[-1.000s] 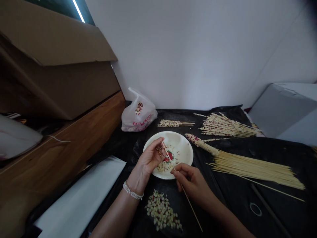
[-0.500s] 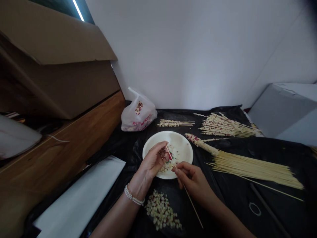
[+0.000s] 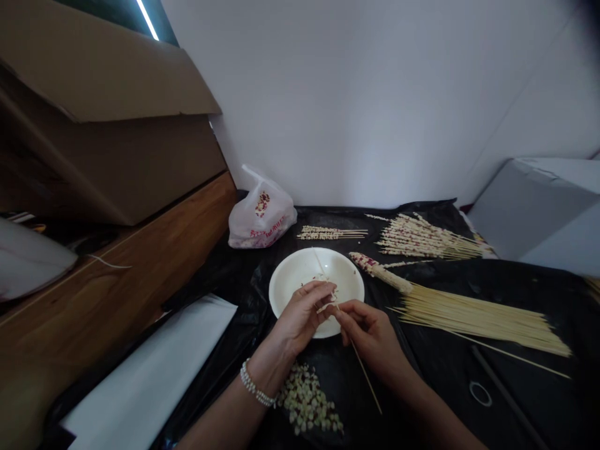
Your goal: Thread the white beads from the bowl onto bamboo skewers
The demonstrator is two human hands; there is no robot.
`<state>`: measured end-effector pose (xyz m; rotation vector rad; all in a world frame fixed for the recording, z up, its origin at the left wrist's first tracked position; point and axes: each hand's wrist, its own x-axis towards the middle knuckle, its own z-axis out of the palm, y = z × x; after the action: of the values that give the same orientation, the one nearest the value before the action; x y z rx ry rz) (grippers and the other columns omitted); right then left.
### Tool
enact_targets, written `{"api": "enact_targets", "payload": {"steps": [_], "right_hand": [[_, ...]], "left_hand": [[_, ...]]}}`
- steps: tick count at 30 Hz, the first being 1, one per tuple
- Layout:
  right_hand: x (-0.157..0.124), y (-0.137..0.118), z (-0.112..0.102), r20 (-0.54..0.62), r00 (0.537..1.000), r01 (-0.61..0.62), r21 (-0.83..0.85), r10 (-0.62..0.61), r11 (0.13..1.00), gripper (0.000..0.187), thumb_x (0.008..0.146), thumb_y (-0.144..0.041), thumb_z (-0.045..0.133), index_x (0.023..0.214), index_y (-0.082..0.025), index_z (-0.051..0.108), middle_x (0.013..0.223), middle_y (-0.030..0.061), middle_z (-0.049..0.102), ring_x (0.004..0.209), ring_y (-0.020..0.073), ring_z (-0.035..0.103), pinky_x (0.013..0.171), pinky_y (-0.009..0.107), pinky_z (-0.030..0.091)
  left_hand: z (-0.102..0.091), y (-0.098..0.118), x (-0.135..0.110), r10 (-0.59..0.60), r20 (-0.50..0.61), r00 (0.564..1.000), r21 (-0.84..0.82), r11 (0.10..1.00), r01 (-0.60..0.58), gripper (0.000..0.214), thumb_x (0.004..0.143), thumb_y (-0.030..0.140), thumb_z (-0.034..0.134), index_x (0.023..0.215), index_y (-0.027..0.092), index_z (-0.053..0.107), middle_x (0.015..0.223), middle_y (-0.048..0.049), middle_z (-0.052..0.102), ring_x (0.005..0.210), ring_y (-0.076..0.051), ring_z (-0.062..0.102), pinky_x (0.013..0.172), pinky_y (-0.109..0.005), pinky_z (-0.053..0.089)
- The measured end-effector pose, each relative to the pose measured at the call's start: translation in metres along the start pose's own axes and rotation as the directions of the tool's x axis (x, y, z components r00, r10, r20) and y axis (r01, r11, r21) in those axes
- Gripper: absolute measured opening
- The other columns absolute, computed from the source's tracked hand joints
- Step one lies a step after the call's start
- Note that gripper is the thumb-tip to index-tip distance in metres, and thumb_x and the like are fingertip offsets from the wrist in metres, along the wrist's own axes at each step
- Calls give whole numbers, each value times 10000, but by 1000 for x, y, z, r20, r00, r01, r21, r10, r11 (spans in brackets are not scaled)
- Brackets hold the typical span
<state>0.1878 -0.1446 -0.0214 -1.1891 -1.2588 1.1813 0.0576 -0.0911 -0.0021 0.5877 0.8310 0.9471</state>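
Observation:
Both my hands meet over the near rim of a white plate point(image 3: 300, 269) that holds a few flower buds. My right hand point(image 3: 368, 334) pinches a thin bamboo stick point(image 3: 363, 378) that slants from the plate's middle down toward me. My left hand point(image 3: 302, 315), with a bead bracelet on the wrist, has its fingers closed around the stick and a bud near the plate's front. A loose heap of pale buds point(image 3: 309, 403) lies on the black sheet just below my left wrist.
A bundle of bare sticks point(image 3: 478, 319) lies to the right. Threaded sticks point(image 3: 426, 237) and a smaller group point(image 3: 328, 233) lie behind the plate, beside a white plastic bag point(image 3: 262, 215). A wooden board and cardboard box stand left, a grey box point(image 3: 539, 206) right.
My left hand has slid down along the stick toward my right hand, and the stick's tip now reaches farther across the plate. Both hands sit slightly nearer the plate's front rim.

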Motion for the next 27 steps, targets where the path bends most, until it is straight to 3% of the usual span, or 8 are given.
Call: {"api": "enact_targets", "payload": {"steps": [13,16,18,21,24,27], "right_hand": [[1,-2,-4,-30,999,27,-36,-28,999,307,876,-453,579,823,-160,653,495,-53,492,477,113,442,507,243,347],[3,-3,-7,-56,998,10,-20,-12,1000,347,866,-494,584,851,-156,666,494,-50,493,470,113,439,501,246,355],[4,-3,-9,-85,996,-7,8,8,1000,377,853,-519,593,874,-151,671,494,-48,496,461,111,429,489,246,348],[5,-3,-11,-99,995,-13,37,17,999,384,839,-529,612,875,-151,674,489,-48,501,451,108,420,478,244,332],[5,-3,-10,-78,997,-26,39,29,999,370,839,-523,617,866,-159,676,488,-51,510,425,95,387,453,236,301],[4,-2,-10,-66,997,-44,54,48,998,369,837,-524,616,871,-160,672,489,-51,515,408,85,355,428,232,262]], "left_hand": [[-2,-4,0,9,74,997,116,993,-18,164,679,268,804,735,149,705,794,-31,634,745,-111,575,748,-257,456],[-7,6,8,-31,97,995,176,984,13,278,702,370,784,862,147,739,821,-58,656,738,-118,593,690,-233,453],[-15,16,16,44,92,995,243,968,-65,391,740,433,735,1021,162,728,809,-63,664,709,-129,598,652,-233,448],[-30,28,26,278,102,955,515,807,-290,269,684,308,782,910,165,753,713,-37,653,672,-147,572,632,-230,425],[-44,34,28,293,198,936,795,510,-327,130,620,278,798,721,214,748,661,-29,644,654,-187,559,612,-254,401],[-50,35,23,240,282,929,917,218,-335,193,555,318,819,718,243,748,708,-34,662,682,-215,572,641,-276,392]]}}
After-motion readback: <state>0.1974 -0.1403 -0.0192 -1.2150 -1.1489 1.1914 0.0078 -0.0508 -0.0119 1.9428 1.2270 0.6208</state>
